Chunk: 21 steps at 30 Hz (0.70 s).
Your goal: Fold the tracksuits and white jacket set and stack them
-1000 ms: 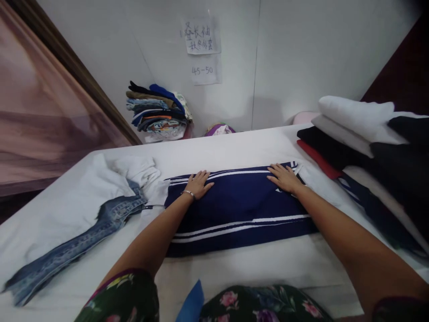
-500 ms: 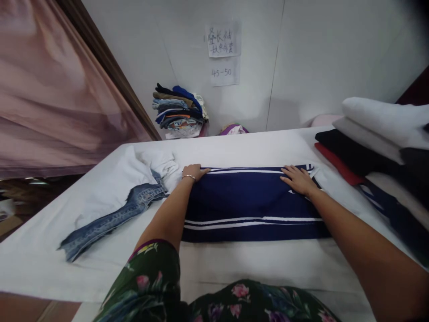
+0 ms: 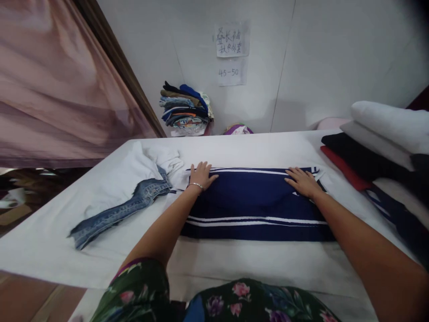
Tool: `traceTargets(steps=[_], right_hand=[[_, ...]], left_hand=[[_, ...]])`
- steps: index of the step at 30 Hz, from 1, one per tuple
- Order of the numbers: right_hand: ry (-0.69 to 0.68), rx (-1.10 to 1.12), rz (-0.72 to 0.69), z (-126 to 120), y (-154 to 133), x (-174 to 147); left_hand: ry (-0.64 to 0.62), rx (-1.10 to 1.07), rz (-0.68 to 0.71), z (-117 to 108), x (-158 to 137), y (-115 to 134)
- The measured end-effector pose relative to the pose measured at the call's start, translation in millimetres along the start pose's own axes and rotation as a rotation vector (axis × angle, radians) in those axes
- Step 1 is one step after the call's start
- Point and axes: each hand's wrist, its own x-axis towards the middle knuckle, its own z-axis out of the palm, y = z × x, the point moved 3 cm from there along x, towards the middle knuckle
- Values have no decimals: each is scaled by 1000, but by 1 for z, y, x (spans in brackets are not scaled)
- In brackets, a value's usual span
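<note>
The left hand [image 3: 202, 175] lies flat, fingers spread. Under both hands' fingers, the folded navy white-striped garment [image 3: 246, 197] looks soft and light, easiest to grab by its far corners near the fingertips. The right hand [image 3: 303, 182] lies flat too, fingers slightly apart.

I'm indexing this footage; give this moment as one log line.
left hand: on striped navy cloth | right hand: on same cloth | cloth: flat on white table

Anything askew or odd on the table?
The denim piece left of the navy striped garment: it lies slantwise against crumpled white cloth, untidy beside that flat garment. No spill visible.
</note>
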Motion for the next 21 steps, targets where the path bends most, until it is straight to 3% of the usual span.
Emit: traceTargets(steps=[4, 9, 12, 15, 17, 19, 21], right_hand=[[30, 8, -13, 5, 3, 0], [31, 20, -19, 9, 12, 3], [7, 46, 46, 1, 4, 8], [60, 83, 58, -16, -37, 2], [93, 135, -96, -23, -82, -11], [42, 180, -273, -20, -126, -28], [-18, 184, -354, -12, -154, -43]], left_hand=[[-173, -73, 28, 20, -25, 6], [-202, -108, 11, 25, -26, 6], [-196, -121, 13, 22, -25, 6], [-191, -128, 10, 21, -26, 7], [-191, -131, 8, 21, -26, 8], [-187, -137, 8, 21, -27, 8], [-187, -146, 6, 21, -27, 8]])
